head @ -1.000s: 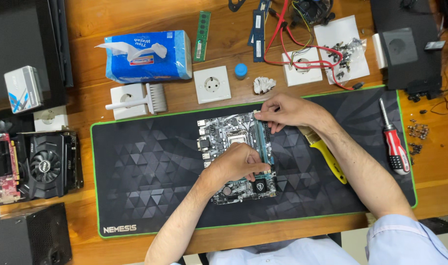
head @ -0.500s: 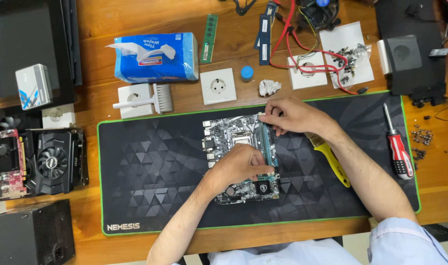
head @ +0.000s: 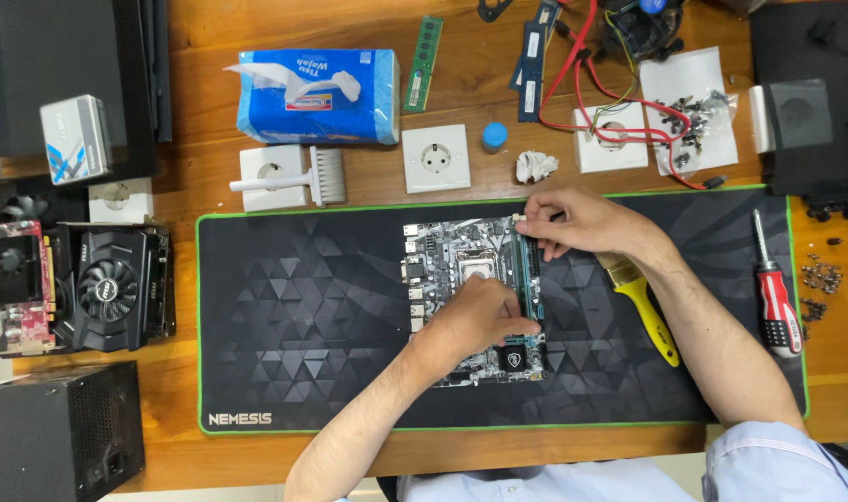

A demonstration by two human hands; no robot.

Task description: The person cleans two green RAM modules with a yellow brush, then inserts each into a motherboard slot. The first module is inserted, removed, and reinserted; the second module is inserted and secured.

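Note:
A small motherboard (head: 452,270) lies in the middle of a black desk mat (head: 303,316) with a green edge. A green memory stick (head: 528,274) stands in a slot along the board's right side. My right hand (head: 582,221) pinches the stick's far end with its fingertips. My left hand (head: 480,316) rests over the board's near half, fingers pressing at the stick's near end. The board's lower part is partly hidden under that hand.
On the mat lie a yellow-handled brush (head: 645,311) and a red screwdriver (head: 777,297). Behind it are a blue tissue pack (head: 312,93), white wall sockets (head: 435,158), a white brush (head: 303,178), spare memory sticks (head: 428,63), red cables, screws. A graphics card (head: 108,288) sits left.
Both hands stay on the memory stick; the left hand has shifted slightly toward its near end. The view has drifted a little.

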